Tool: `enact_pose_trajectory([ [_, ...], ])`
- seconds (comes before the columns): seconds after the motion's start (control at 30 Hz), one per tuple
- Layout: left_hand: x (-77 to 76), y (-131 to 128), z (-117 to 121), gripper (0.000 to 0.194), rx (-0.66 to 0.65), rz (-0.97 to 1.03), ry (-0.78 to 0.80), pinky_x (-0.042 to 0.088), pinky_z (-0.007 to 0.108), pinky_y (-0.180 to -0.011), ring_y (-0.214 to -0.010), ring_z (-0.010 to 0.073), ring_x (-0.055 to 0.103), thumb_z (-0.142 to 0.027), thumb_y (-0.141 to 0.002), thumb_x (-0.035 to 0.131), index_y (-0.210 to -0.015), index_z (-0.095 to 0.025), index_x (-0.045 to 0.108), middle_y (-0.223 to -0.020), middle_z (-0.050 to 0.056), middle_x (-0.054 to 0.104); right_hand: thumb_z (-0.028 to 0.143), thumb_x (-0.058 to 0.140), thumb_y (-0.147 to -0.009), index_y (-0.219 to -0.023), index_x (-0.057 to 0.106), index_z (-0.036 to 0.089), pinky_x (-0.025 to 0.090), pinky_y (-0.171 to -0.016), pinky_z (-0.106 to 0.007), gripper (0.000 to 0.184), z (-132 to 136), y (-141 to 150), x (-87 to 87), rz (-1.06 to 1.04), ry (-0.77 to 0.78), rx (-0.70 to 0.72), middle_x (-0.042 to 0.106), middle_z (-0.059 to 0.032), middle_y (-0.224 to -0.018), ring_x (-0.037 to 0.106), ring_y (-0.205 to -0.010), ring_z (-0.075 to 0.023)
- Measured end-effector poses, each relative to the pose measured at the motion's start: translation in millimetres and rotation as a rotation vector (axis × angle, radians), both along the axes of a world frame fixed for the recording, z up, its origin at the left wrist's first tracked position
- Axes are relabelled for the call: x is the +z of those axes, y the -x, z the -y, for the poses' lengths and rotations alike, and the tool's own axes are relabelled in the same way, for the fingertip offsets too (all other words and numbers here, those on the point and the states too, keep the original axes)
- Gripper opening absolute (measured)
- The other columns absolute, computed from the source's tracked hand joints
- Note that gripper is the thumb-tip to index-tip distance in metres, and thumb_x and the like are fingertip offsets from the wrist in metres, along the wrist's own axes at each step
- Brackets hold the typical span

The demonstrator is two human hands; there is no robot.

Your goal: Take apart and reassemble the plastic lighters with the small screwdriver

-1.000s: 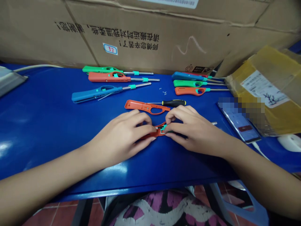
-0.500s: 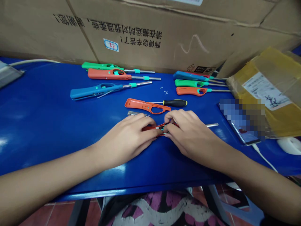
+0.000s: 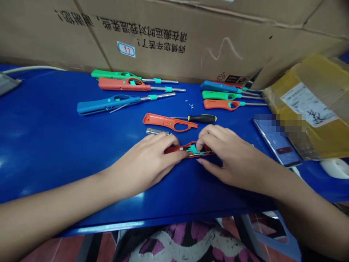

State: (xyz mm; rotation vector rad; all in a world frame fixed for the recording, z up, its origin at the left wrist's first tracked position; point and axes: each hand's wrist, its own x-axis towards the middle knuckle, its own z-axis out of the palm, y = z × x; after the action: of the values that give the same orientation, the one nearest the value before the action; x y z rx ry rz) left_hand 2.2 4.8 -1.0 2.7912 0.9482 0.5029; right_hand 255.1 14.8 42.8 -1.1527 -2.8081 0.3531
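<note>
My left hand (image 3: 148,158) is closed round the rear of an orange lighter half-shell (image 3: 173,149), thumb on its near side and fingers over the far side. Inside the opened lighter a turquoise trigger (image 3: 193,149) and thin wires show. My right hand (image 3: 229,153) is over its front part; a fingertip touches near the trigger, while the thumb is spread away on the near side. Just beyond lies the loose orange cover half (image 3: 169,122), inner side up. A metal fuel tank (image 3: 156,131) is partly hidden behind my left hand.
A screwdriver (image 3: 203,118) and small screws (image 3: 191,106) lie behind the cover. Several long lighters, including a blue one (image 3: 107,104) at left and a green one (image 3: 218,95) at right, line the cardboard box (image 3: 163,22). A phone (image 3: 286,149) and taped parcel (image 3: 308,102) stand right.
My right hand has shifted slightly right and its thumb has come away from the fingers, uncovering the turquoise trigger. The left hand keeps its grip on the lighter half-shell.
</note>
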Motion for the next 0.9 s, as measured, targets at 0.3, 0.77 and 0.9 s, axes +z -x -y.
enact_pose_trajectory([
  [0.3,-1.2,0,1,0.029,0.000,0.029,0.032,0.050,0.037,-0.080,-0.096,0.0222,0.059,-0.026,-0.105,0.047,-0.128,-0.026,0.066,-0.108,0.008,0.061,0.024,0.062,-0.094,-0.099,0.063,0.023,0.044,-0.090,-0.037,0.005,-19,-27,6.6,-0.095,0.141,0.021,0.064,-0.0031,-0.104,0.059,-0.100,-0.0200],
  [0.77,-1.3,-1,-1,0.030,0.004,0.046,0.064,0.051,0.037,-0.082,-0.096,0.0215,0.059,-0.026,-0.104,0.050,-0.129,-0.028,0.066,-0.108,0.008,0.061,0.017,0.058,-0.088,-0.088,0.056,0.022,0.042,-0.072,-0.028,0.006,-20,-18,1.5,-0.129,0.325,-0.074,0.060,0.0002,-0.092,0.054,-0.083,-0.0149],
  [0.9,-1.6,-1,-1,0.028,-0.001,0.061,0.054,0.051,0.037,-0.082,-0.096,0.0217,0.059,-0.025,-0.103,0.050,-0.126,-0.027,0.067,-0.108,0.008,0.061,0.014,0.058,-0.085,-0.087,0.057,0.022,0.042,-0.073,-0.029,0.008,-22,-17,2.6,-0.179,0.320,-0.068,0.060,0.0000,-0.089,0.053,-0.082,-0.0153],
])
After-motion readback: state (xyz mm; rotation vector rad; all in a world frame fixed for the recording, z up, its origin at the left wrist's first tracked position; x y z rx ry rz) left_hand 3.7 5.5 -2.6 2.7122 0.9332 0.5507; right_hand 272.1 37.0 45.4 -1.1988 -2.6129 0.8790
